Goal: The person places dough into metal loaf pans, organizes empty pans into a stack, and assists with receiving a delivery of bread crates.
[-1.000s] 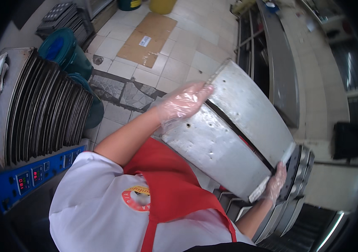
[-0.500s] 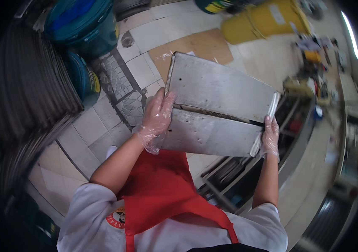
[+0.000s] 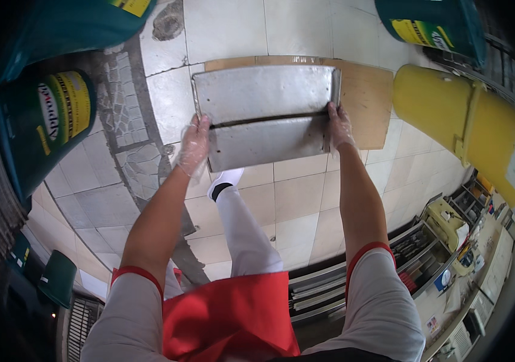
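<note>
Two long, rectangular, silvery metal pans (image 3: 266,90) lie side by side with a dark narrow gap between them. They are held out in front of me above the floor, their dull, slightly dented faces toward me. My left hand (image 3: 194,145), in a clear plastic glove, is closed on their left end. The right end is gripped by my right hand (image 3: 340,125), also gloved, with the thumb over the edge near the gap. Fingers beneath the pans are hidden. Under the pans, a flat sheet of brown cardboard (image 3: 366,102) lies on the tiles.
Dark green bins (image 3: 49,123) stand at the left, and another green bin (image 3: 432,30) is at the far right. A yellow barrel (image 3: 468,114) stands at the right. Nearer right are a rack of trays (image 3: 321,295) and a cluttered counter (image 3: 450,308). A strip of stone paving (image 3: 127,102) crosses the tiled floor.
My arms have stretched forward, carrying the pans farther from my body and levelling them. The view has turned to the right, and the pans now hang over the cardboard.
</note>
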The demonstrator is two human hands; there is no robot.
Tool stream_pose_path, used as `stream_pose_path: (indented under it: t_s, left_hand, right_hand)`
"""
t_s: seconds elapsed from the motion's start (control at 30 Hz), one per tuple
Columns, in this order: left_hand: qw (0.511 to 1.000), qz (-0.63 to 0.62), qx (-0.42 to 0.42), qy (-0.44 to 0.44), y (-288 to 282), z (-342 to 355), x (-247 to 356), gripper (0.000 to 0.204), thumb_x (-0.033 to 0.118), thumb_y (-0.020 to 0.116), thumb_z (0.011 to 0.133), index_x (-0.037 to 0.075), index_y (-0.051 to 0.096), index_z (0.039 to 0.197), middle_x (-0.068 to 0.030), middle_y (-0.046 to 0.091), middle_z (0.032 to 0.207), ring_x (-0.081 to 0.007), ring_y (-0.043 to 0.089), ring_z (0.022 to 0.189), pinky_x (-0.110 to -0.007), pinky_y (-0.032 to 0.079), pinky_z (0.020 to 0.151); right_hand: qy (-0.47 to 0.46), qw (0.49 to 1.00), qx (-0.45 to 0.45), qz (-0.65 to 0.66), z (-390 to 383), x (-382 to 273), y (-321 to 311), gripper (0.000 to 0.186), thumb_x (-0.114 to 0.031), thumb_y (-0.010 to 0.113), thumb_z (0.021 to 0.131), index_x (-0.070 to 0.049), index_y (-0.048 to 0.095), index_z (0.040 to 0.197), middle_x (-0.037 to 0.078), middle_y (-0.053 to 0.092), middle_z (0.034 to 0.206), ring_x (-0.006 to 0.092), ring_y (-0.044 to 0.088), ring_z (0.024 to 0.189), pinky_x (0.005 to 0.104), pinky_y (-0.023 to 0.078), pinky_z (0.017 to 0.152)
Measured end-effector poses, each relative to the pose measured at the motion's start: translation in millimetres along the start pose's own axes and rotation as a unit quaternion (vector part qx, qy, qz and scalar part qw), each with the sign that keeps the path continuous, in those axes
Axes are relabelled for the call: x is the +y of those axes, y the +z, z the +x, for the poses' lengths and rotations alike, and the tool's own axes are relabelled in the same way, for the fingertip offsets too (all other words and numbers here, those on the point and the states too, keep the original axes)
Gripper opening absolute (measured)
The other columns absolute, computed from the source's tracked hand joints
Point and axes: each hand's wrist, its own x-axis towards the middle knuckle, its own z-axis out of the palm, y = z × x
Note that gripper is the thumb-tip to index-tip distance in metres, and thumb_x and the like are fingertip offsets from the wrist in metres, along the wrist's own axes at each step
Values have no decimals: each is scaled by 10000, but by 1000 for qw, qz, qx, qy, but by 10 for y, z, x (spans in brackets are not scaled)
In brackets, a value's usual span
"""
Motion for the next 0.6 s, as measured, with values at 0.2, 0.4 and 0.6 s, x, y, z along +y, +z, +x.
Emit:
stream_pose_path:
  t_s: [0.2,0.4,0.6]
  left_hand:
    - [998,48,41,-22,100,1028,-418,892,596,431,1026,-164,321,1478,-340,462,1467,-389,417,1422,-369,303,1183]
    - [992,117,-10,-35,276,1881,-547,793,554,459,1025,-79,368,1494,-288,486,1473,-373,437,1408,-378,328,1160]
    - [992,-15,41,-119,-155,838,-604,760,640,435,1004,125,336,1554,-167,394,1566,-308,321,1472,-427,229,1210]
  right_hand:
    - [-61,998,-14,-25,927,-103,688,653,-484,542,1008,24,516,1416,250,604,1359,376,544,1305,411,401,1085]
    - [8,995,-101,7,1865,407,1178,523,-302,596,984,-118,497,1463,148,634,1338,253,611,1179,367,448,1010]
    - [32,999,-30,16,718,440,814,738,-424,631,947,-95,362,1551,237,554,1410,358,555,1273,425,444,1031]
